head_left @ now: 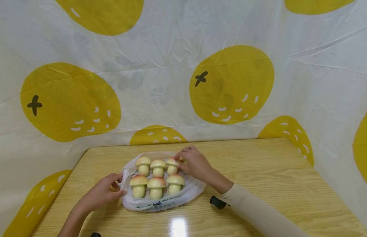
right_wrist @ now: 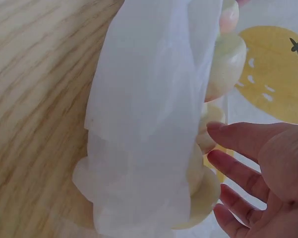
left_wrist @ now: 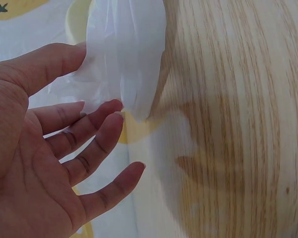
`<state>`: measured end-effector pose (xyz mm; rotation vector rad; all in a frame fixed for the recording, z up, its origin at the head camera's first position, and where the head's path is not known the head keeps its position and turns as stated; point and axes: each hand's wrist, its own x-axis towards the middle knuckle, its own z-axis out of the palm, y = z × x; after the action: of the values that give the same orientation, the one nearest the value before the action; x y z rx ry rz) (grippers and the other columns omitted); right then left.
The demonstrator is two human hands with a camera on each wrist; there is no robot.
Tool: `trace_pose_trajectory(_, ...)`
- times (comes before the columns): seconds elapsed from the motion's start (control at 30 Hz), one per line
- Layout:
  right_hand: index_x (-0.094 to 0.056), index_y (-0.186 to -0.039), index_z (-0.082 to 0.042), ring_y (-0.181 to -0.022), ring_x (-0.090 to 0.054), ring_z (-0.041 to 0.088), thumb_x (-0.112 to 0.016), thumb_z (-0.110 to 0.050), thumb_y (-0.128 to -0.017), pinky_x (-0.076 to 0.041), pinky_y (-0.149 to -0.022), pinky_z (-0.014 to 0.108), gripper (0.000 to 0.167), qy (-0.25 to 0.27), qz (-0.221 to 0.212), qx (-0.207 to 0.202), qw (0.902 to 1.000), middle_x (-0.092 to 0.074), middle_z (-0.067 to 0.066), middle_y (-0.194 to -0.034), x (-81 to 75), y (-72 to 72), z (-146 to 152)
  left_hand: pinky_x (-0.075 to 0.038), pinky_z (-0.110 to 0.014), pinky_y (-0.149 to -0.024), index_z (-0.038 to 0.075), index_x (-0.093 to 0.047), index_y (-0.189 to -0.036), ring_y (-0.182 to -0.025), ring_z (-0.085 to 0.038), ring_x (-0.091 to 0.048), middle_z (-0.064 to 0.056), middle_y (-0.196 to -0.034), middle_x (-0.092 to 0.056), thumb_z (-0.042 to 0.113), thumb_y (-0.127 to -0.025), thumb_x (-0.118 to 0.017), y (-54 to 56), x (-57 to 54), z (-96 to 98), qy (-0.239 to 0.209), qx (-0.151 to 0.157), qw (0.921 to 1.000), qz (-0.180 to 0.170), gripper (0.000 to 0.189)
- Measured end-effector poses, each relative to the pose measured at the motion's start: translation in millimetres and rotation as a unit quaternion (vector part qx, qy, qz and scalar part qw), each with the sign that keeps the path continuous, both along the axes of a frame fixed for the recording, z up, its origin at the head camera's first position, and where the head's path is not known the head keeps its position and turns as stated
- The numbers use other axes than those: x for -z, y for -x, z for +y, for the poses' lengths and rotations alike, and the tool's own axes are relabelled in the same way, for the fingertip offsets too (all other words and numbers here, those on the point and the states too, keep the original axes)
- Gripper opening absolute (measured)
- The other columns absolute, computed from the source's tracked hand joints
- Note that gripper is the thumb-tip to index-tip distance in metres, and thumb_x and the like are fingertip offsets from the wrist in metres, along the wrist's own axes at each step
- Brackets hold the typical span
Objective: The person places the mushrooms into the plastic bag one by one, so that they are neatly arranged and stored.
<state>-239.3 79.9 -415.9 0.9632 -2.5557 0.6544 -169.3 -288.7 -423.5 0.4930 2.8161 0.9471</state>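
Observation:
Several glossy cream toy mushrooms (head_left: 156,187) with reddish-tinged caps lie in two rows within a white plastic bag (head_left: 190,194), its rim folded down around them. At the bag's left end is my left hand (head_left: 104,192), thumb and fingertips touching the rim with a wide gap between them; the lower fingers (left_wrist: 114,193) are extended free of the plastic. My right hand (head_left: 196,164) reaches over the bag's far right side. Its thumb and forefinger pinch the back-right toy mushroom (head_left: 172,169), whose cap the fingers partly cover.
The bag stands on a wood-grain table (head_left: 260,171). Behind and beside the table hangs a white cloth (head_left: 159,98) printed with large yellow fruit. A small black device (head_left: 218,202) shows beside the right forearm. Green lettering marks the bag's near side.

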Motion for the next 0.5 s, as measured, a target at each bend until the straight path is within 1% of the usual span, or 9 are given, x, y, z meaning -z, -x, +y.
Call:
trace_pose_trajectory(0.13,-0.078,-0.107,-0.013,-0.104,-0.058,0.023,-0.087,-0.015,-0.082,-0.051,-0.086,0.038,0.027,-0.003,-0.003,-0.008,1.0000,-0.074,0.002,-0.107,1.8,3.5,0,-0.053,-0.030,-0.074,-0.008,-0.051,-0.143,-0.096,-0.017,-0.060,-0.004,-0.112,-0.061,0.030,-0.088,-0.081,0.2,-1.0,0.2,0.001,-0.003,1.0000,-0.002,0.073)
trace_pose_trajectory(0.23,-0.078,-0.108,-0.013,-0.104,-0.059,0.023,-0.085,-0.014,-0.083,-0.052,-0.087,0.038,0.026,-0.002,-0.003,-0.011,0.9999,-0.074,0.002,-0.109,2.3,4.5,2,-0.052,-0.030,-0.073,-0.007,-0.052,-0.143,-0.095,-0.018,-0.060,-0.005,-0.112,-0.062,0.030,-0.089,-0.080,-0.2,-2.1,-0.7,0.007,-0.003,0.9999,0.009,0.072)
trace_pose_trajectory(0.37,-0.076,-0.112,-0.012,-0.109,-0.059,0.025,-0.083,-0.011,-0.085,-0.052,-0.090,0.041,0.029,-0.002,-0.010,-0.015,0.9998,-0.071,0.003,-0.115,1.1,3.6,11,-0.052,-0.032,-0.074,-0.002,-0.056,-0.142,-0.094,-0.016,-0.059,-0.001,-0.109,-0.062,0.034,-0.090,-0.078,-2.6,-6.0,-4.0,0.029,-0.005,0.9988,0.039,0.068)
trace_pose_trajectory(0.5,-0.073,-0.117,-0.010,-0.116,-0.058,0.027,-0.082,-0.011,-0.086,-0.052,-0.095,0.043,0.032,0.002,-0.016,-0.021,0.9996,-0.069,0.004,-0.120,-4.1,0.7,27,-0.051,-0.035,-0.074,0.002,-0.058,-0.141,-0.093,-0.016,-0.059,0.003,-0.106,-0.061,0.037,-0.092,-0.076,-6.6,-13.5,-8.6,0.048,0.000,0.9962,0.073,0.063)
